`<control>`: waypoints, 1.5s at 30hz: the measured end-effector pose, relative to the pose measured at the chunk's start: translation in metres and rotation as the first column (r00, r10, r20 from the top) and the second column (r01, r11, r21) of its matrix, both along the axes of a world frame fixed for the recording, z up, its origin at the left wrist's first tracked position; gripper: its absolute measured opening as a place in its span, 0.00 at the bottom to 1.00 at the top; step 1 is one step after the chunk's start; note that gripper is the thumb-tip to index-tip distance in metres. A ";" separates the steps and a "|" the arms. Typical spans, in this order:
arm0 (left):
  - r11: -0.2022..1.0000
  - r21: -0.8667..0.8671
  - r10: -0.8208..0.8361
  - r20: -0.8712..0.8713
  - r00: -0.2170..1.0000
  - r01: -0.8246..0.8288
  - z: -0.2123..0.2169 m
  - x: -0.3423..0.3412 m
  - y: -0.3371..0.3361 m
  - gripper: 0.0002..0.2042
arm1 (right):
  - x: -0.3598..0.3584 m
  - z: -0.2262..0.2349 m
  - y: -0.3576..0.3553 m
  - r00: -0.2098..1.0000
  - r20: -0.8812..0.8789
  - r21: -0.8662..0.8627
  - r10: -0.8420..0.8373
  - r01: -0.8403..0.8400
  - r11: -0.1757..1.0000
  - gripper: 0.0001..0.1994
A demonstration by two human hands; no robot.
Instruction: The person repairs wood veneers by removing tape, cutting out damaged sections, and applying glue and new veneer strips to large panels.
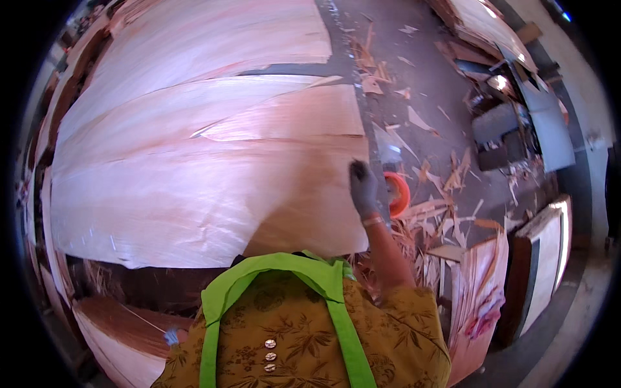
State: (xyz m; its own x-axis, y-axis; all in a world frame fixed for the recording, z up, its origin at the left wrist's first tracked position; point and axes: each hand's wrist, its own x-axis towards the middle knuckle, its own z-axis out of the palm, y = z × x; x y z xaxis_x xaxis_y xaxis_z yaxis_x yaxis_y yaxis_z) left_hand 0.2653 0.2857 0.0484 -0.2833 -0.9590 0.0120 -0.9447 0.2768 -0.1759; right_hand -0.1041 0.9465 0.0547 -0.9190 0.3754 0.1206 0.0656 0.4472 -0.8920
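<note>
At right edge of pale wood-veneer sheet (194, 187): grey-gloved right hand (364, 187).
Off near edge: left hand (173, 336).
Grips: we cannot tell either.

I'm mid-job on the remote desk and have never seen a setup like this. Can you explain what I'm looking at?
There's no machine here: a person works with their own hands. The single picture comes from a wide fisheye camera on their head, looking down, so straight edges bend. At the bottom is their brown patterned top with green straps.

Before them lies a broad, pale wood sheet, with another sheet beyond it. The gloved right hand, fingers curled, is at the near sheet's right edge; whether it grips anything is unclear. Little of the left hand shows, low on the left. An orange-rimmed round object and wood scraps lie to the right.
</note>
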 end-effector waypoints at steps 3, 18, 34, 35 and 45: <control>0.942 -0.166 -0.313 -0.121 0.942 0.291 0.025 -0.113 0.029 0.14 | 0.115 -0.012 0.057 0.968 0.042 -0.057 -0.246 0.248 0.967 0.08; 0.085 -0.460 -0.877 -0.455 -0.153 0.884 0.066 -0.327 0.226 0.19 | 0.230 -0.025 0.089 0.927 0.154 0.190 -0.341 0.311 0.931 0.10; 0.440 -0.272 -0.766 -0.612 0.199 0.856 0.057 -0.244 0.523 0.18 | -0.066 -0.104 0.250 0.955 0.270 0.370 0.126 -0.223 0.902 0.24; 0.410 -0.276 -0.793 -0.578 0.190 0.869 0.068 -0.243 0.544 0.18 | -0.073 -0.105 0.252 0.939 0.316 0.364 0.134 -0.251 0.897 0.22; 0.290 -0.097 -0.782 -0.597 0.178 0.952 0.069 -0.238 0.639 0.16 | -0.057 -0.097 0.295 0.887 0.316 0.430 0.336 -0.450 0.783 0.09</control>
State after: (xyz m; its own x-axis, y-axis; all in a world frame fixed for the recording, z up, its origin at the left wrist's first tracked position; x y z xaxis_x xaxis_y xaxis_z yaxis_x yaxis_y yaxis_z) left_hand 0.0274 0.9245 0.1170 -0.9604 -0.0634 0.2714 0.0516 0.9164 0.3969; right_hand -0.1614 1.2413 -0.0425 -0.9966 -0.0784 -0.0271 -0.0512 0.8391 -0.5415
